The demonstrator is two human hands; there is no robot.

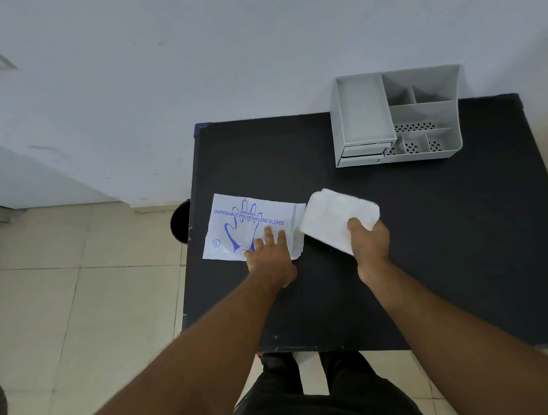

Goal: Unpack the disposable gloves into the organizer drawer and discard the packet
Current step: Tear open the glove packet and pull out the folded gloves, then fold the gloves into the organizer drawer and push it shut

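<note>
While right hand (pixel 369 239) clamps gloves (pixel 337 219), organizer (pixel 397 119) lies beyond, slightly right. Left hand (pixel 270 258) flat on packet (pixel 251 223), fingers spread.

Black table (pixel 424 264) against white wall (pixel 199 54); beige tiled floor (pixel 83 307); dark round object (pixel 180 221), possibly bin, beside table.

Soft, even indoor light, moderately bright, cool bluish cast on wall (pixel 199 54). No single source you could pin down. Matte black table (pixel 424 264) shows no glare. Your hands cast only faint, diffuse shadows. White packet (pixel 236 227) near table's left edge bright, blue print sharp and readable. Wide-angle distortion strong: table edges splay outward, far right corner bends, your forearms balloon toward bottom of frame. Centre crisp; corners slightly soft. No motion blur.
</note>
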